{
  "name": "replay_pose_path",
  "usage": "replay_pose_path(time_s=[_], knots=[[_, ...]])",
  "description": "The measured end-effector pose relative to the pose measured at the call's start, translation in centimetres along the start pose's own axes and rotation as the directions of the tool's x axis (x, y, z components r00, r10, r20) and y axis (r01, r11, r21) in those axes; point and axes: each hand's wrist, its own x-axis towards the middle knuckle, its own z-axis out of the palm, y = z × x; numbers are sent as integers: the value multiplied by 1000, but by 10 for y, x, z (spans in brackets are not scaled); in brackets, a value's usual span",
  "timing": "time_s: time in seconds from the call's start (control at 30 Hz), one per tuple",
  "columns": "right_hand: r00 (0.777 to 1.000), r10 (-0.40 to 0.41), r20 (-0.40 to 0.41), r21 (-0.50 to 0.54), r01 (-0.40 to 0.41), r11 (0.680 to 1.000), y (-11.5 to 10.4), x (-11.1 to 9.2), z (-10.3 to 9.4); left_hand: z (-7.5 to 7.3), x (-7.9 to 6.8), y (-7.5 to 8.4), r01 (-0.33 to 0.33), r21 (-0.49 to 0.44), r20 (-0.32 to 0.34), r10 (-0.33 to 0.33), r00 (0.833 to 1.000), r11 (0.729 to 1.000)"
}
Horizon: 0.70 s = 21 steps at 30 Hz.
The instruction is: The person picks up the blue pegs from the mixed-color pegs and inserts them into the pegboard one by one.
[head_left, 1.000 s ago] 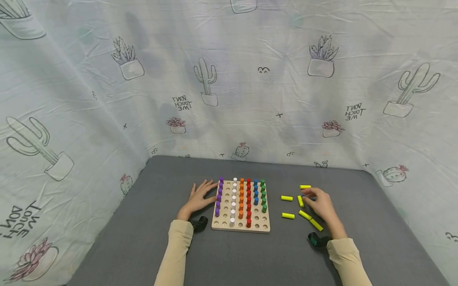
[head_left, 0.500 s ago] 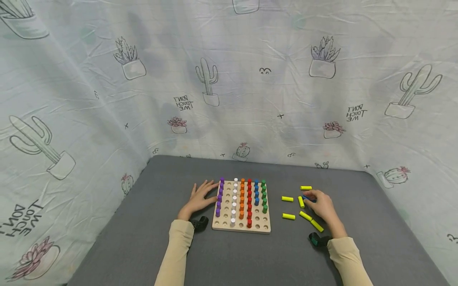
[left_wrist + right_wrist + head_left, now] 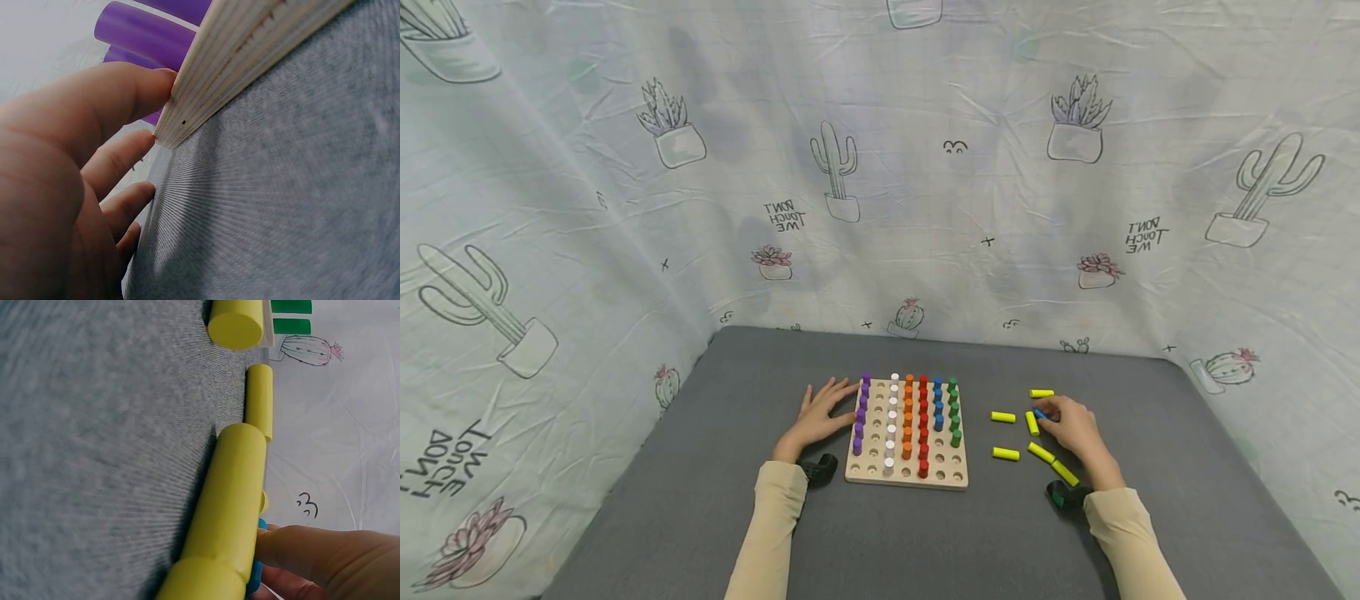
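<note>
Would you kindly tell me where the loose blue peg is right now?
In the head view the blue peg lies right of the wooden pegboard, pinched at the right hand's fingertips among the loose yellow pegs.

— What sort of place am I looking into?

— I see a makeshift recording booth, not a lived-in room. A wrinkled cloth backdrop printed with potted cacti and mirrored lettering closes in three sides. A table under grey felt fills the floor of it.

— Anything on it?

— A wooden pegboard with coloured pegs, and loose yellow pegs.
</note>
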Motion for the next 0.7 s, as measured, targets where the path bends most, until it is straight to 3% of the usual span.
replay_pose_path(time_s=[0.7], knots=[[996, -44, -75, 165, 56, 985, -5, -4, -5, 0, 1, -1, 7, -1, 9, -7, 1000, 1000]])
